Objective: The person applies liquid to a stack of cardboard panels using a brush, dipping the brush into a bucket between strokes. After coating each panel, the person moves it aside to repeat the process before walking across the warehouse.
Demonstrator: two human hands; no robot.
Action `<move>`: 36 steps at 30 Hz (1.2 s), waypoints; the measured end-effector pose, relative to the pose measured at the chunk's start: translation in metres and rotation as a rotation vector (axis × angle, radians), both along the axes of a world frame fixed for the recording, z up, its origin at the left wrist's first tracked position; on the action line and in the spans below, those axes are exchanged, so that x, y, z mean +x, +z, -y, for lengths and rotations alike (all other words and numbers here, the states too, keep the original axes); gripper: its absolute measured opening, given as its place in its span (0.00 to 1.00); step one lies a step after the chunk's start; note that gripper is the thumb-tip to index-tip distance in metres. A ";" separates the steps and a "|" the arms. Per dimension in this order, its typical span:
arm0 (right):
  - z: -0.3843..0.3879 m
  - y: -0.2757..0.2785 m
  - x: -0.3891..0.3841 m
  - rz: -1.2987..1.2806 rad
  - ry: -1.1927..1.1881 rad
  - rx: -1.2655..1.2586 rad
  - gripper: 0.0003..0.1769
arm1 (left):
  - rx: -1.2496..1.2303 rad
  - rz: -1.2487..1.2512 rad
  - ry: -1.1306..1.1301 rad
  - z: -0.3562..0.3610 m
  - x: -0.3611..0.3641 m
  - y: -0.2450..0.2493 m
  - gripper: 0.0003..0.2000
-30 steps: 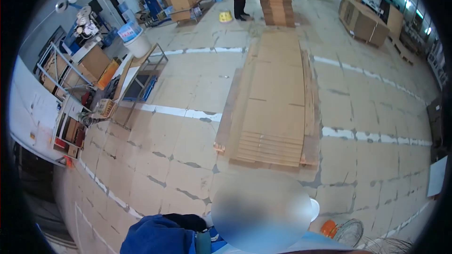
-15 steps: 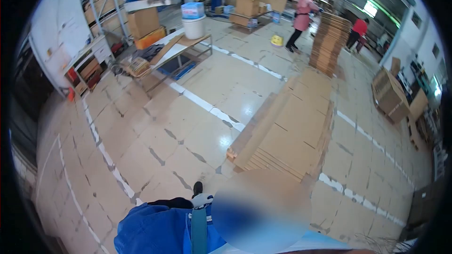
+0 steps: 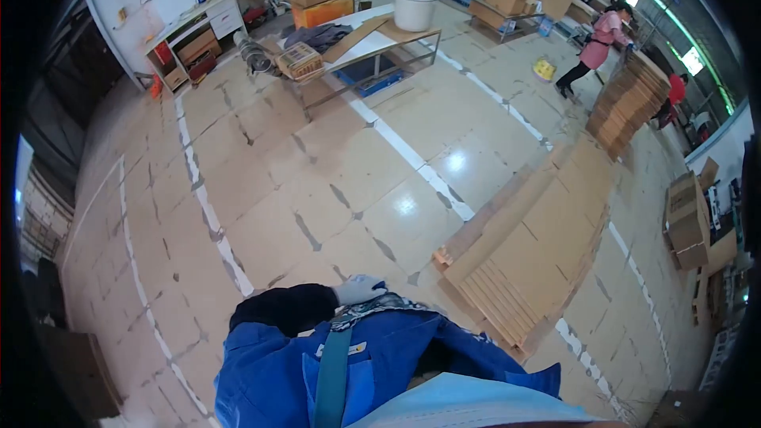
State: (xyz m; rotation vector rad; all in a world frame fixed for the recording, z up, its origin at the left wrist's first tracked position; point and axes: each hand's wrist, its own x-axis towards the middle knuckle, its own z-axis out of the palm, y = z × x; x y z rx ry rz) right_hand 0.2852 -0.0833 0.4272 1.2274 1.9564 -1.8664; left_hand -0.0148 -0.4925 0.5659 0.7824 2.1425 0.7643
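Note:
My left hand (image 3: 359, 289), in a pale glove below a black sleeve, is in front of my chest at the lower middle. Its fingers look curled in at the edge of a patterned cloth (image 3: 379, 307) and a small dark blue piece; what they hold is too small to make out. Around it are my blue work jacket (image 3: 269, 357), a teal strap (image 3: 333, 380) and a light blue mask edge (image 3: 468, 404). My right hand does not show.
Flat cardboard (image 3: 531, 246) lies stacked on the floor at right. Beyond it stand a tall cardboard stack (image 3: 630, 103) and a person in pink (image 3: 604, 40). A metal-framed table (image 3: 372, 51) carries a white bucket (image 3: 414, 12). Cartons (image 3: 688, 218) sit far right.
The view has turned left and down, so the table and cardboard appear further right. My left hand and its black sleeve show more fully. The blurred patch over the jacket is gone.

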 end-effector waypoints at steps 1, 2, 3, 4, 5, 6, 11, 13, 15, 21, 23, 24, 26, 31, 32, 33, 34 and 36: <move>0.006 -0.003 -0.017 -0.036 -0.007 -0.032 0.22 | 0.026 0.000 0.003 -0.001 -0.007 0.000 0.22; 0.019 0.000 -0.040 -0.029 -0.057 -0.156 0.22 | 0.013 0.010 -0.008 -0.004 -0.014 -0.001 0.22; 0.025 0.011 -0.069 -0.025 -0.111 -0.274 0.22 | 0.074 0.001 0.010 -0.009 -0.022 -0.005 0.19; 0.029 0.039 -0.102 0.069 0.347 0.084 0.19 | 0.137 -0.008 0.031 -0.018 -0.030 -0.009 0.17; 0.029 0.049 -0.123 0.026 0.544 0.304 0.16 | 0.155 -0.056 0.089 -0.027 -0.036 -0.015 0.17; 0.031 0.050 -0.139 -0.026 0.739 0.524 0.14 | 0.144 -0.056 0.081 -0.036 -0.044 -0.013 0.17; 0.027 0.013 -0.238 -0.364 0.546 1.081 0.10 | 0.251 -0.150 0.126 -0.064 -0.118 0.027 0.20; 0.019 0.030 -0.296 -0.444 0.326 0.643 0.13 | 0.218 -0.301 0.000 -0.068 -0.153 0.038 0.20; 0.009 0.041 -0.351 -0.479 0.277 0.684 0.12 | 0.194 -0.414 -0.131 -0.065 -0.197 0.013 0.19; -0.053 0.150 -0.510 -0.394 0.025 0.187 0.17 | 0.183 -0.138 -0.103 -0.169 -0.341 0.025 0.20; -0.077 0.148 -0.546 -0.458 0.040 -0.038 0.23 | 0.328 0.359 0.123 -0.221 -0.374 0.040 0.23; -0.084 0.157 -0.564 -0.452 0.035 -0.040 0.23 | 0.527 0.553 0.172 -0.256 -0.381 0.084 0.25; -0.093 0.188 -0.603 -0.570 0.081 -0.352 0.26 | 0.679 0.960 0.296 -0.302 -0.406 0.091 0.27; -0.103 0.199 -0.684 -0.676 0.210 -0.262 0.26 | 0.461 0.814 0.028 -0.340 -0.453 0.093 0.22; -0.107 0.196 -0.698 -0.650 0.201 -0.412 0.25 | 0.467 0.821 0.051 -0.343 -0.466 0.083 0.22; -0.113 0.189 -0.709 -0.580 0.256 -0.431 0.24 | 0.394 0.879 0.104 -0.347 -0.480 0.074 0.20; -0.115 0.192 -0.720 -0.569 0.293 -0.368 0.23 | 0.319 0.939 0.152 -0.351 -0.495 0.064 0.19; -0.136 0.154 -0.742 -0.629 0.401 -0.248 0.22 | 0.345 0.842 0.206 -0.357 -0.528 0.046 0.16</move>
